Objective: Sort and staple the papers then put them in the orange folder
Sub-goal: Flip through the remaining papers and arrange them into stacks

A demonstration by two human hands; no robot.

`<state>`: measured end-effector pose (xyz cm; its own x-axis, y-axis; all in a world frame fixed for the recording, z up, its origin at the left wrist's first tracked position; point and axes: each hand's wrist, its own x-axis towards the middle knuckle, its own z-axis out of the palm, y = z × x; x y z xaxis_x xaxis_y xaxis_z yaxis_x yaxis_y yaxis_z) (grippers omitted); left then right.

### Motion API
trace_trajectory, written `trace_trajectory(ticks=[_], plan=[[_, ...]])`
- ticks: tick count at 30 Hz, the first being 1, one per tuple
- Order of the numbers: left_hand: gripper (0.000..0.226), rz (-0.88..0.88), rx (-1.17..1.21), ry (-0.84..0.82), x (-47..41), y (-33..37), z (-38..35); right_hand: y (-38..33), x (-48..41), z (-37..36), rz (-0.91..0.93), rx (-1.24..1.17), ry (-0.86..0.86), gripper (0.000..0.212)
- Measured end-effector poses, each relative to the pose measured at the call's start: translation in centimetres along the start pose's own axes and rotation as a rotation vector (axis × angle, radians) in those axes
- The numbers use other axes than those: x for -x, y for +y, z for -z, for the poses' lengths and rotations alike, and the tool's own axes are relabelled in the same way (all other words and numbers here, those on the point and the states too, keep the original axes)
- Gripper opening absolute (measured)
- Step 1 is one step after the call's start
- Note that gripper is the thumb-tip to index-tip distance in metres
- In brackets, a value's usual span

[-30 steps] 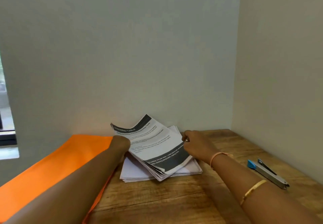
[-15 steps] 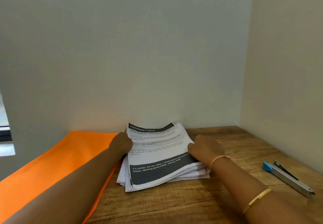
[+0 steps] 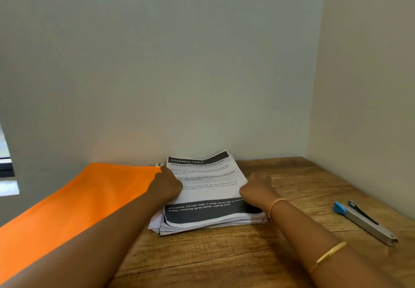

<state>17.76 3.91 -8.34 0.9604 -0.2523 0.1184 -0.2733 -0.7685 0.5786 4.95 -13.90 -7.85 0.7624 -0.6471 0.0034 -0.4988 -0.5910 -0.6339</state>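
Stack of white printed papers with black header and footer bands is lying on the brown wood-grain table, close to the grey back wall. Top sheet is reading "DRESSING TABLE". Sheets are lying unevenly, lower edges fanning out at the near-left corner.

Left hand is resting against the left edge of the stack, back of the hand facing the camera, fingers bent. Fingertips are hidden, so I cannot tell whether it is pinching sheets or only pressing on them.

Right hand is sitting on the right edge of the stack, knuckles raised, fingers curling down onto the top sheet; actual grip cannot be told either. Right forearm is wearing a thin orange band at the wrist and a gold bangle further up.

Flat orange folder is lying on the left, its far corner just beside the left hand.

Silver metal stapler with a blue end is lying on the table to the right, well apart from the stack.
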Motion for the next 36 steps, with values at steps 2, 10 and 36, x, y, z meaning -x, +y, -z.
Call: trace_trajectory(ticks=[2, 10, 36], plan=[[0.062, 0.001, -0.17, -0.019, 1.0, 0.2, 0.1, -0.2, 0.2, -0.3, -0.002, 0.017, -0.009, 0.05], [0.037, 0.205, 0.544, -0.292, 2.2, 1.5, 2.8, -0.4, 1.3, 0.0, 0.045, -0.155, -0.097, 0.045], [0.08, -0.328, 0.954, -0.095, 6.8, 4.3, 6.5, -1.5, 4.5, 6.4, 0.424, -1.024, 0.179, 0.023]])
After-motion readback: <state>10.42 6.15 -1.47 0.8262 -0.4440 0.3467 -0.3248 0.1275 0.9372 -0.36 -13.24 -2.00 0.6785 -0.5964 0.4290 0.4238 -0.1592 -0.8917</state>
